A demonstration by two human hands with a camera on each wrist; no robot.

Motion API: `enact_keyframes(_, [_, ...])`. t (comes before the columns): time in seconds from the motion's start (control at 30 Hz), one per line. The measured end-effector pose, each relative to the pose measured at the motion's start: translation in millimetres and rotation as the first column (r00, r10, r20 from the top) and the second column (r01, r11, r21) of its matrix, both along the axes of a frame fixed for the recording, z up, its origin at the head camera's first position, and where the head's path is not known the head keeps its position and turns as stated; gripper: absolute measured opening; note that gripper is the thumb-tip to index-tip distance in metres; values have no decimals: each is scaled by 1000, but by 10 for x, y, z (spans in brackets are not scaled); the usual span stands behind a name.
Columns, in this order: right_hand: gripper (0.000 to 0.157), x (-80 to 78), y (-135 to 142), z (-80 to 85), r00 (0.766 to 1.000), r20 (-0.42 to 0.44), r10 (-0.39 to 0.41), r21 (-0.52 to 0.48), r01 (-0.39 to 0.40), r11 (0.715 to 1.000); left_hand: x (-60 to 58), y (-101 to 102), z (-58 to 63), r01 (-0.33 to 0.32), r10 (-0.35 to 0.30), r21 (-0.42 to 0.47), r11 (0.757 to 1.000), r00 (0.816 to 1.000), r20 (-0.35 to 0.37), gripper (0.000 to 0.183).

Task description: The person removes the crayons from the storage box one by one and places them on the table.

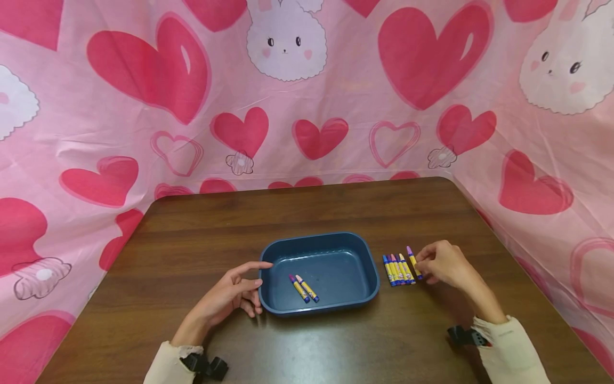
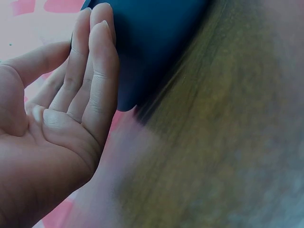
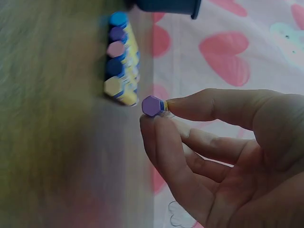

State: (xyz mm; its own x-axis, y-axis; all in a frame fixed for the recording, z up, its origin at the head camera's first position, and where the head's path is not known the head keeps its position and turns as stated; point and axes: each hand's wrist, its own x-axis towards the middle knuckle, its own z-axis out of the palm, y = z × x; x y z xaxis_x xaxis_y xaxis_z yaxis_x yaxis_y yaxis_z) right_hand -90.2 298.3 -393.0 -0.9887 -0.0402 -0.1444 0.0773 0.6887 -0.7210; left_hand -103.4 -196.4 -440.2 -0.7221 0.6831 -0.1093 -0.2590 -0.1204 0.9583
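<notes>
Between thumb and fingertips my right hand (image 1: 445, 263) pinches a purple crayon (image 3: 152, 105) with a yellow and blue wrapper. Just left of it, in the head view, a row of several crayons (image 1: 397, 270) lies side by side on the table. A dark blue rectangular tray (image 1: 331, 308) stands left of that row. Inside it lie a purple-tipped crayon (image 1: 299, 289) and a pale pink-tipped crayon (image 1: 307, 288), close together. My left hand (image 1: 233, 292) rests at the tray's left rim, fingers extended, index finger over the edge.
The brown wooden table (image 1: 201, 229) carries the tray and crayons. A pink cloth (image 1: 355, 96) with hearts and rabbits hangs behind and along both sides. Black straps (image 1: 205, 366) with small devices sit on both wrists.
</notes>
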Motion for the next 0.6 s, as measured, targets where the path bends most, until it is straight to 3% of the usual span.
enact_keyframes(0.6, [6,-66,11,-124,997,78,15,9,-16,1000,-13,9,-23,-25,25,-39,999,1000,3,49])
